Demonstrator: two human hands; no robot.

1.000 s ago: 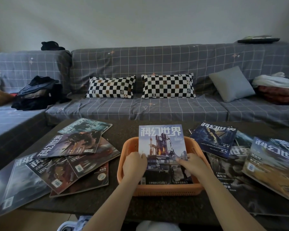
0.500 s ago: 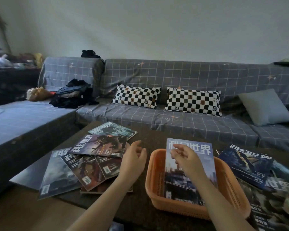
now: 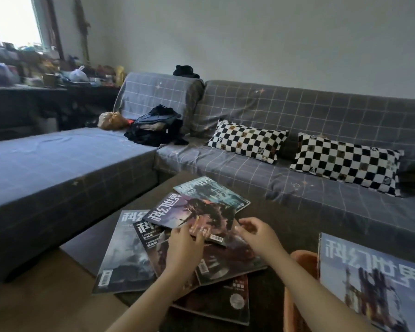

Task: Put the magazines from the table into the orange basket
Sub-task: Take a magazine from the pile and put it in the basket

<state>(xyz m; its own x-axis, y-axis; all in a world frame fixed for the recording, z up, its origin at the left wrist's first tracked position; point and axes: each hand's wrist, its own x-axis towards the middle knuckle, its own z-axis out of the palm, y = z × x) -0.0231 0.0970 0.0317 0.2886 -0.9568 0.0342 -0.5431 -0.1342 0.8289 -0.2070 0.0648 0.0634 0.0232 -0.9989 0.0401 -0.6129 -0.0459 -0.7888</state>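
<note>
The left hand's [image 3: 182, 245] grip pinches the near edge of the purple-covered magazine [image 3: 189, 212] atop the fanned pile at eleven o'clock on the desk [image 3: 268, 212]; the right hand [image 3: 256, 236] hovers just beside it, fingers loosely curled, holding nothing. The orange basket [image 3: 300, 283], at four o'clock, already holds one magazine [image 3: 374, 283]. Lifting by one edge could let the glossy cover slip or drag neighbours off the desk.

Several glossy magazines [image 3: 177, 248] are fanned in an overlapping pile on the dark table [image 3: 268, 212], covers up. The top one, a purple-toned magazine [image 3: 189, 212], is laid askew across the others. The orange basket [image 3: 300, 283] is seen at the right, with a blue-covered magazine [image 3: 374, 279] standing in it.
</note>
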